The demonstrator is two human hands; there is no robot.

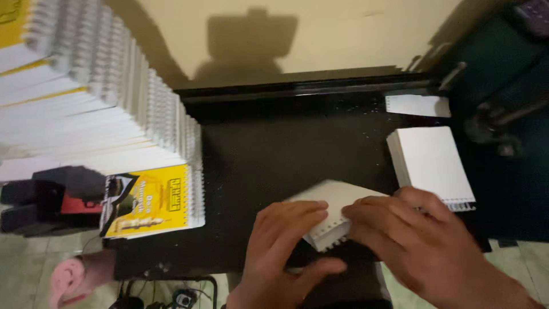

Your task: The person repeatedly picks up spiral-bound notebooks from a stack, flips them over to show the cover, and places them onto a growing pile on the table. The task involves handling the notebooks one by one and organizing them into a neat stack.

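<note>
A: Where's the punched paper pad [334,209]?

B: On the black desk [269,154], just left of the white notepad [432,163]. Your left hand [286,243] and right hand [409,232] press flat on it, fingers spread. It looks light, floppy; grip its perforated edge

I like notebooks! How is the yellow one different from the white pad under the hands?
The yellow notebook has a printed yellow cover; the white pad is plain. The yellow notebook lies untouched at the table's left, while the left hand and right hand press on the white pad. Both have punched or spiral edges.
</note>
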